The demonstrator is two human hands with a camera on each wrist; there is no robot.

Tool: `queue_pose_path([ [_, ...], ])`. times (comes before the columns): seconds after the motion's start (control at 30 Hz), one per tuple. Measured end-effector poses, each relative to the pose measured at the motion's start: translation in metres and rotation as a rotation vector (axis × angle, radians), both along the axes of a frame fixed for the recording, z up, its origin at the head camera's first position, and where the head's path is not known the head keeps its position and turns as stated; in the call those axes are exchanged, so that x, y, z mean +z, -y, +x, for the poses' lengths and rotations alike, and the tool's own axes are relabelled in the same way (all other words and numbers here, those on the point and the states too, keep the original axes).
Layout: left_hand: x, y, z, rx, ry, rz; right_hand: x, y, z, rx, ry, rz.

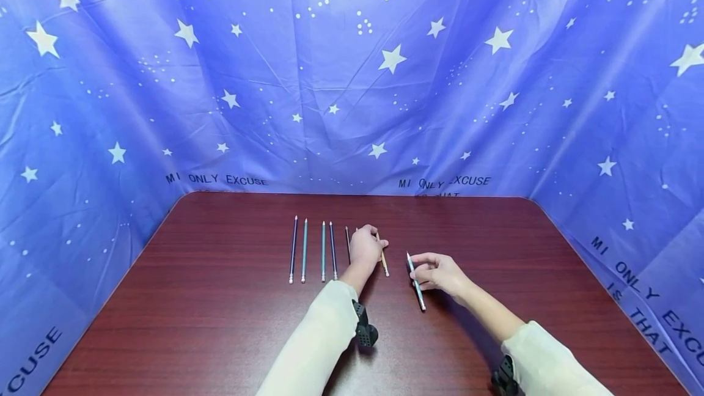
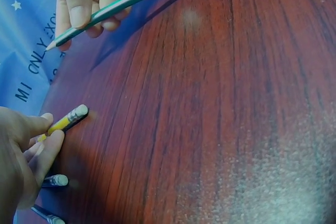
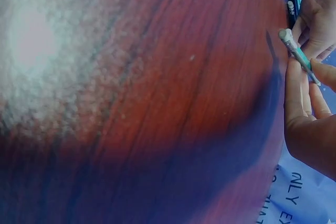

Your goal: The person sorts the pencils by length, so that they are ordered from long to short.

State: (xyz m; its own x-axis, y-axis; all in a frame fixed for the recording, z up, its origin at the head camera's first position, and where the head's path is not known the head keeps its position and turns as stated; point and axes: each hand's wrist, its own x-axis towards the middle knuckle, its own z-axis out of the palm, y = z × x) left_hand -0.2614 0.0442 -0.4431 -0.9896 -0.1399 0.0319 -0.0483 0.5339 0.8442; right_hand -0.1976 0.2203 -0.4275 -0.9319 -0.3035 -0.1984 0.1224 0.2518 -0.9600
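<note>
In the head view my left hand (image 1: 365,249) reaches to the right end of a row of pencils on the table. Its thumb and a finger pinch a yellow pencil (image 2: 62,124) near the eraser end, as the left wrist view shows. My right hand (image 1: 442,275) holds a green pencil (image 1: 416,286) between thumb and fingers, above the tabletop, with its sharpened tip pointing away and its white eraser towards me. That same green pencil (image 2: 115,8) casts a shadow on the wood in the left wrist view. Part of a black pencil (image 1: 348,243) shows beside my left hand, which hides the rest.
Left of my hands lie a dark blue pencil (image 1: 294,249), a teal pencil (image 1: 305,252), another teal pencil (image 1: 323,252) and another dark blue one (image 1: 333,252), roughly parallel. The reddish-brown table (image 1: 192,310) is bordered by a blue star-patterned curtain (image 1: 308,133).
</note>
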Motion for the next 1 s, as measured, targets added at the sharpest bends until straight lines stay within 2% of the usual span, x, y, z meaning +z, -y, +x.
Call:
queue_pose_path([
  [0.23, -0.001, 0.0, -0.001, -0.012, -0.015, -0.128, 0.003, 0.001, -0.004, -0.029, -0.004, 0.013],
  [0.33, -0.001, 0.0, -0.001, -0.033, 0.004, -0.134, 0.005, 0.001, -0.006, -0.055, -0.003, 0.012],
  [0.57, -0.001, 0.001, -0.004, -0.092, 0.098, 0.037, 0.006, 0.0, -0.015, -0.078, -0.033, -0.032],
  [0.67, -0.004, 0.002, -0.009, -0.1, 0.125, 0.059, 0.005, 0.0, -0.018, -0.082, -0.04, -0.049],
  [0.7, -0.007, 0.002, -0.011, -0.106, 0.105, 0.064, 0.005, 0.001, -0.019, -0.086, -0.04, -0.046],
  [0.8, -0.009, 0.002, -0.012, -0.109, 0.116, 0.053, 0.006, 0.004, -0.021, -0.101, -0.042, -0.046],
  [0.9, -0.006, 0.003, -0.008, -0.102, 0.109, 0.059, 0.008, 0.008, -0.023, -0.135, -0.03, -0.042],
  [0.93, -0.003, 0.003, -0.006, -0.095, 0.127, 0.055, 0.008, 0.009, -0.023, -0.14, -0.03, -0.043],
  [1.0, 0.0, 0.003, -0.001, -0.085, 0.103, 0.053, 0.009, 0.011, -0.024, -0.157, -0.021, -0.039],
])
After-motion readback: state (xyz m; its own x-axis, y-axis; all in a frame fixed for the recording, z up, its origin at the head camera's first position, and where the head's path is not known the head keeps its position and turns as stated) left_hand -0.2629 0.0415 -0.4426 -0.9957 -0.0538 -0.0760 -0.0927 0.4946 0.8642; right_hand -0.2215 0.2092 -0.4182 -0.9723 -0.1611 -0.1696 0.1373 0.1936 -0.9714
